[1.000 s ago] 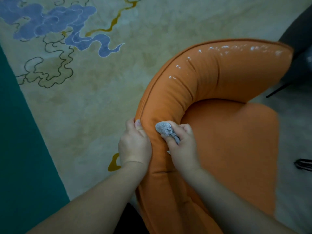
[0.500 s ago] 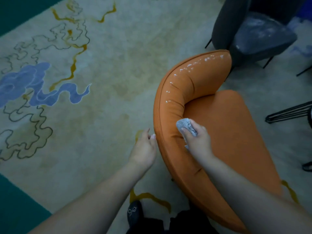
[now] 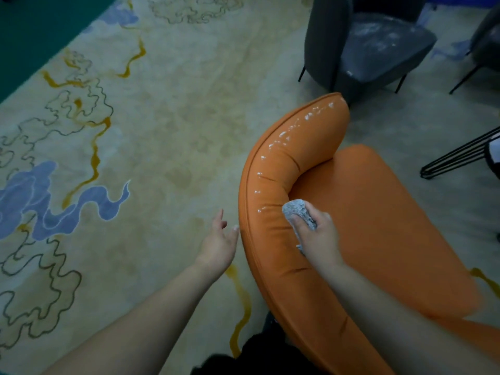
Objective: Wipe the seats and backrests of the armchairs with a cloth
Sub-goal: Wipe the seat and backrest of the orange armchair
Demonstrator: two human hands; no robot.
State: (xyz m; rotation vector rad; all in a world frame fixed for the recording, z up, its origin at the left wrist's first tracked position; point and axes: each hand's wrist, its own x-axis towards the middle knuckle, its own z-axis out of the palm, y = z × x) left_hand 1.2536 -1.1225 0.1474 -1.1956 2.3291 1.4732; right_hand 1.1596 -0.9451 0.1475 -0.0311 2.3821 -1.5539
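Beige carpet (image 3: 167,125) with blue cloud shapes and gold wavy lines fills most of my view, with a dark green strip at the top left edge. I see no readable writing or brand on anything. On the carpet stands the orange armchair (image 3: 378,226), its curved backrest (image 3: 273,169) dotted with white specks along the top. My right hand (image 3: 319,236) grips a balled grey cloth (image 3: 299,212), fingers curled round it, and presses it against the inner side of the backrest where it meets the seat. My left hand (image 3: 219,244) hovers just beside the outer edge of the backrest, fingers loosely spread and holding nothing. Beyond the orange chair stands a dark grey armchair (image 3: 378,47), its seat smeared white. Black metal legs (image 3: 457,155) show at the right edge.
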